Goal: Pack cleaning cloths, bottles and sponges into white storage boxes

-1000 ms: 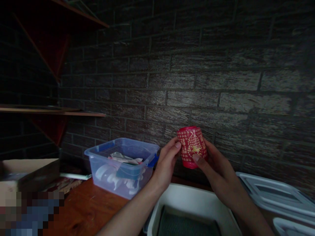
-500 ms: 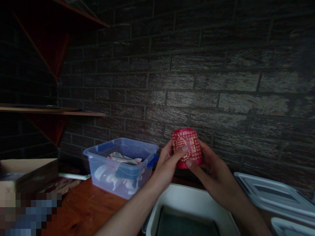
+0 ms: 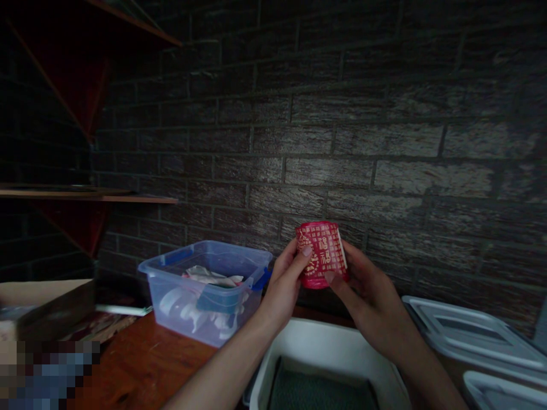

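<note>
A red cylindrical container (image 3: 321, 253) with gold characters printed around it is held up in front of the brick wall. My left hand (image 3: 284, 279) grips its left side, thumb on the front. On the right side, my right hand (image 3: 365, 290) holds it too, with the thumb low on the front and the other fingers partly hidden behind. A pale vertical strip shows along the container's right edge. Below the hands stands a white bin (image 3: 337, 339) with a dark green textured thing (image 3: 320, 390) inside.
A clear plastic box (image 3: 188, 307) with blue handles, holding white and teal items, stands on the wooden table (image 3: 141, 364). Grey lids (image 3: 478, 330) lie at right. A cardboard box (image 3: 47, 313) is at left, beneath a wall shelf (image 3: 128, 198).
Between my fingers the red container has been turned: its gold picture has moved left and a pale strip now shows at right. The view has shifted slightly.
</note>
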Tool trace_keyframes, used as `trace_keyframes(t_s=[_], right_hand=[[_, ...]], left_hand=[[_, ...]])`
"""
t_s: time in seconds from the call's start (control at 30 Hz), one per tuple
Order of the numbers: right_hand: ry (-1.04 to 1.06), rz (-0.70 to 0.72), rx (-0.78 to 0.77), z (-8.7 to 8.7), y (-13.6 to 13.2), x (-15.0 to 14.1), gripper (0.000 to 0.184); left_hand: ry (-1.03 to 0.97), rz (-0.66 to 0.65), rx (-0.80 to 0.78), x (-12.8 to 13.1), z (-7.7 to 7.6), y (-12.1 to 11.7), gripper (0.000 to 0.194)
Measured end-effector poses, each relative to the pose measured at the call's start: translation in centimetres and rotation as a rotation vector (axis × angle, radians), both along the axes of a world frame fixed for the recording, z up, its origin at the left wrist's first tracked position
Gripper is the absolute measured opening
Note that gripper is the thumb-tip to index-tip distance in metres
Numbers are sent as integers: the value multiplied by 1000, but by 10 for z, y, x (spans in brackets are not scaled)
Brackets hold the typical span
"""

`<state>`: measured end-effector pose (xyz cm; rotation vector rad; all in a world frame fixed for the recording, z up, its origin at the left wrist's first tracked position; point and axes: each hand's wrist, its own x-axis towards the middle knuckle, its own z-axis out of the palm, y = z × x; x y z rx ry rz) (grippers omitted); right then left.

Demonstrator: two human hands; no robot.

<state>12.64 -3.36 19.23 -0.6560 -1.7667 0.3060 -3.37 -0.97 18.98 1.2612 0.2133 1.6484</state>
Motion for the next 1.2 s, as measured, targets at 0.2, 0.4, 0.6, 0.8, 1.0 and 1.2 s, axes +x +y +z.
trace_keyframes(t_s=[0.2,0.4,0.6,0.8,1.0,1.2], right_hand=[[35,6,-32,-1,3,2,60],[69,16,-59,0,0,3,51],[97,-31,-93,0,2,4,55],[103,-68,-75,-3,5,4,60],[90,-42,-59,-5,7,5,60],[99,8,-72,-4,7,3,53]], left_hand=[[-35,12,-6,0,1,2,39],[-95,15,-30,1,0,4,43],[-40,111,19,-2,-3,10,47],[81,239,115,-1,0,-2,47],[169,253,148,3,1,-6,55],[217,266,131,2,0,-3,62]])
